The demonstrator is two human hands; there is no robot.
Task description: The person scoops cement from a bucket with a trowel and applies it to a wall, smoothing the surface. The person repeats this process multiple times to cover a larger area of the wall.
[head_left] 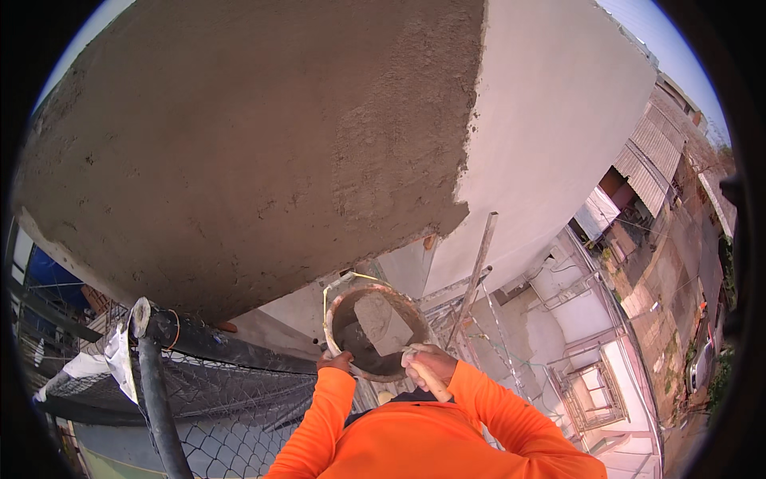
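Note:
A round bucket [338, 306] with a mortar-smeared rim and a yellowish strap or handle stands upright just in front of me. My left hand [336, 362] is closed on its near left rim. My right hand [431, 364] is wrapped around the pale handle of a trowel [383, 326], whose flat grey blade reaches into the bucket. Grey wet mortar [351, 339] shows inside, partly covered by the blade. Beyond the bucket rises a wall with fresh brown-grey plaster [239, 152], rough toward its right edge.
Smooth pale wall [550, 104] adjoins the plaster on the right. A dark metal pipe [155, 391] and wire mesh [231, 431] stand at lower left. A wooden post [476, 271] leans right of the bucket. Far below on the right lie a window frame [594, 393] and ground.

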